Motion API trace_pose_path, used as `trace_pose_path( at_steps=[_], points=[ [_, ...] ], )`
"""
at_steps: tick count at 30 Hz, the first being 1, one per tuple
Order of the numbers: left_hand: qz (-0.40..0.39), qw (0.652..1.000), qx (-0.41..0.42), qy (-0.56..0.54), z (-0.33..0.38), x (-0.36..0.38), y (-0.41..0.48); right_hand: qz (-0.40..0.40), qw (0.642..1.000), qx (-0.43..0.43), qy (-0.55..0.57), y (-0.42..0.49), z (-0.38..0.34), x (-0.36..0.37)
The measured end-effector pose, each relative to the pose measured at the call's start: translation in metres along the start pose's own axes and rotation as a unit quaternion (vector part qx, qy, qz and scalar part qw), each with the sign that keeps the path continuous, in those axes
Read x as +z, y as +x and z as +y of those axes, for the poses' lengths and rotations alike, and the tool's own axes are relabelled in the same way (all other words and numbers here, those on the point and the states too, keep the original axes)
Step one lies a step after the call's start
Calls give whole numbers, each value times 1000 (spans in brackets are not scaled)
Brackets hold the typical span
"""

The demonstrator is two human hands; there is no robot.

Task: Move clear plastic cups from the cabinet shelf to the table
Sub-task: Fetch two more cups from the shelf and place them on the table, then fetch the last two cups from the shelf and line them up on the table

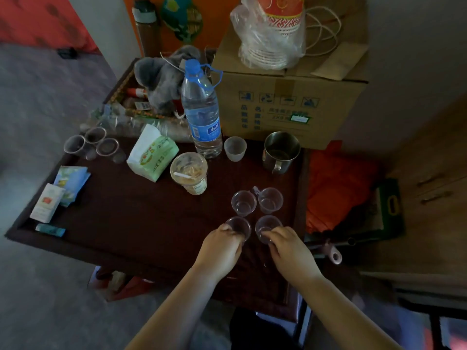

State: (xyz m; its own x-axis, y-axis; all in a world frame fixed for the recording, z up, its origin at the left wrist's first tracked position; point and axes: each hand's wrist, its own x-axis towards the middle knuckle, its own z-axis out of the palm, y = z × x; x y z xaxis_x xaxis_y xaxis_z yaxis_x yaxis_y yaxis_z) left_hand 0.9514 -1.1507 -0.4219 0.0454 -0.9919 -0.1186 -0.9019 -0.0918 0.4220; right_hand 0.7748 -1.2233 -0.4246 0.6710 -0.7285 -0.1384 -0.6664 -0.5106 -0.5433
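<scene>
Several clear plastic cups stand upright on the dark red table point(131, 210). Two of them, a left one point(243, 202) and a right one point(270, 200), sit side by side at the right middle. Just in front, my left hand point(222, 246) grips a third cup point(240, 226) by its near side, and my right hand point(288, 246) grips a fourth cup point(265, 226). Both held cups rest on the table, forming a square with the other two. Three more clear cups point(92, 144) stand at the far left corner. The cabinet shelf is out of view.
A water bottle point(202, 112), a lidded drink cup point(189, 173), a small white cup point(235, 148), a metal mug point(280, 151) and a tissue pack point(151, 155) crowd the back. A cardboard box point(285, 97) stands behind. Small packets point(60, 190) lie at left. An orange cloth point(336, 188) lies to the right.
</scene>
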Motion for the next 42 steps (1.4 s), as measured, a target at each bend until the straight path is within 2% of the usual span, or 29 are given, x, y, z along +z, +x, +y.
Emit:
trace_pose_path(
  at_steps=[5,14,27,36,42],
  points=[
    [-27,1000,-6,15,-3,14,6,29,1000,-1,7,2,9,6],
    [-54,997,19,60,-5,31,15,27,999,-19,8,7,17,16],
    [-24,998,28,50,-3,32,14,42,999,-16,-8,3,16,11],
    [29,998,49,40,-3,7,-8,118,992,27,-24,-20,-9,6],
    [89,990,105,23,1,-44,-37,226,972,57,-37,-53,-59,-12]
  ],
)
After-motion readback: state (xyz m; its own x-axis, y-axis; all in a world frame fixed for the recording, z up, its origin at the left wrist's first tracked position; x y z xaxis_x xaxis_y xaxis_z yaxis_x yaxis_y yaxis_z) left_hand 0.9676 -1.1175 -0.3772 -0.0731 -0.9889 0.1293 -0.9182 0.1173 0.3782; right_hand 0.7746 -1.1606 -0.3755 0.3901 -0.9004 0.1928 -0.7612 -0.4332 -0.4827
